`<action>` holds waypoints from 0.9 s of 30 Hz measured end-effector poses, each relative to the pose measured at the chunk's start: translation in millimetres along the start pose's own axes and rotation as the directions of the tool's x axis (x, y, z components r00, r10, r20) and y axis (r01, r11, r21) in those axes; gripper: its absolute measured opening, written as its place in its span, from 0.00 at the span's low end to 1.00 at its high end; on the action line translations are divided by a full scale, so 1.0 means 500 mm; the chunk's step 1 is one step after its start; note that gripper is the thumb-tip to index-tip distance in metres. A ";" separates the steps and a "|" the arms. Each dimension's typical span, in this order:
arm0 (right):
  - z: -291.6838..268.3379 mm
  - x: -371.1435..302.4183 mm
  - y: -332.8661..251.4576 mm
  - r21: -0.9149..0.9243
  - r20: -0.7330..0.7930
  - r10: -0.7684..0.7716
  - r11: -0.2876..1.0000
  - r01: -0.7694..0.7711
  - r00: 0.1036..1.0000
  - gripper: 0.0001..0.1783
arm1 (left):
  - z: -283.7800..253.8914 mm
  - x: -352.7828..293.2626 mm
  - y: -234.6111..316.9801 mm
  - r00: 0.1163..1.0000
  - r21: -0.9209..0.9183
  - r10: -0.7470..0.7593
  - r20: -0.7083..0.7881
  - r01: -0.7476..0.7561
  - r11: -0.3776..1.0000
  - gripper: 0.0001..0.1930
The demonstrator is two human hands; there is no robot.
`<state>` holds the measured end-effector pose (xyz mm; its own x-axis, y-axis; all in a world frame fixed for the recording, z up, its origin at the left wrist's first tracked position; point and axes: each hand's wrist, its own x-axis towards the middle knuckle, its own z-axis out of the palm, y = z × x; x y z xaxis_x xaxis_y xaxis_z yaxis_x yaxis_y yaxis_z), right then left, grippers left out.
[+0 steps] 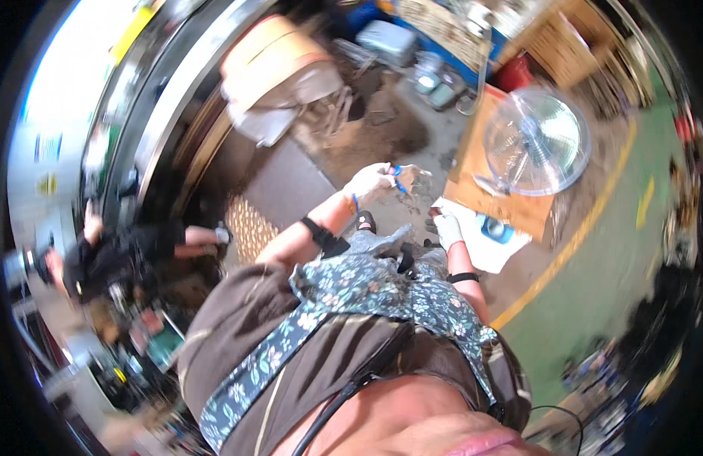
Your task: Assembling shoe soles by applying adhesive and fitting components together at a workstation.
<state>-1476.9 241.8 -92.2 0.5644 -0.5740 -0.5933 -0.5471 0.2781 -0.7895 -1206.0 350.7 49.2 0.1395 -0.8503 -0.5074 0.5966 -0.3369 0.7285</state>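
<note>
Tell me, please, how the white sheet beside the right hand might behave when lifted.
The white sheet will likely flop, since it looks thin with an uneven edge. It is probably light for its size, showing little thickness. The blue patch on it might slide if loose, though blur hides whether it is.

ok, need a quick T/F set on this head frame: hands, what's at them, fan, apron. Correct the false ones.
1. Both hands are bare. False: the left hand and the right hand are white-gloved.
2. A blue item is at the left hand. True, though too blurred to identify.
3. The right hand is by a white sheet. True.
4. The round fan is left of both hands. False: the fan is to their right.
5. The apron has a floral print. True.
</note>
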 end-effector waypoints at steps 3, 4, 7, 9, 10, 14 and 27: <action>0.041 0.047 -0.049 0.171 -0.008 -0.032 0.985 0.033 0.999 0.17 | -0.105 -0.018 0.034 1.000 -0.119 -0.014 0.002 0.014 0.993 0.10; 0.036 0.062 -0.032 0.289 -0.060 0.092 0.955 -0.071 0.994 0.18 | -0.081 -0.017 0.078 0.999 -0.176 -0.045 0.002 0.045 0.983 0.10; 0.089 0.068 -0.144 0.571 -0.050 0.228 0.805 -0.159 0.973 0.14 | -0.191 0.012 0.124 0.962 -0.287 0.114 0.249 -0.039 0.957 0.05; 0.110 0.074 -0.216 0.611 -0.073 0.228 0.780 -0.137 0.971 0.14 | -0.234 0.054 0.161 0.914 -0.373 0.204 0.350 -0.064 0.926 0.04; 0.096 0.099 -0.204 0.631 -0.083 0.173 0.771 -0.083 0.982 0.15 | -0.236 0.083 0.191 0.909 -0.386 0.171 0.380 -0.013 0.922 0.04; 0.079 0.180 -0.260 0.550 -0.119 0.123 0.835 -0.038 0.985 0.16 | -0.273 0.199 0.288 0.985 -0.507 0.141 0.095 -0.074 0.859 0.05; -0.101 0.672 -0.704 0.390 -0.030 0.079 0.919 -0.061 0.996 0.15 | -0.615 0.275 1.088 0.439 -0.337 0.899 0.008 -0.845 0.415 0.16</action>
<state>-1125.9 -87.5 -5.7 0.5010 -0.5731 -0.6486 -0.2960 0.5907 -0.7506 -619.4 174.9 234.4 0.5911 -0.6789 0.4355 0.3966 0.7148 0.5759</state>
